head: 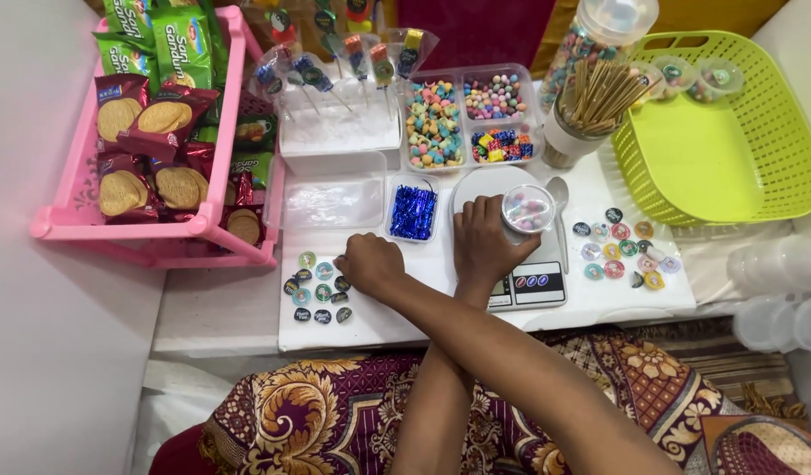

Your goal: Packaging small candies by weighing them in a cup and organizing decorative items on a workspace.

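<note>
Crossing at the forearms, the left hand (pixel 486 239) grips a clear cup (pixel 528 208) of sweets standing on the scale (pixel 533 283), while the right hand (pixel 370 264) curls its fingertips (pixel 342 263) down onto round stickers (pixel 320 290).

One head-worn cam, looking steeply down and forward from close above, over the person's lap, onto white table (pixel 247 308).

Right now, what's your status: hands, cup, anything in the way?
Arms crossed. Left hand grips small clear cup on the scale. Right hand down on round stickers, grasp unclear. Spoon lies beside cup.
</note>
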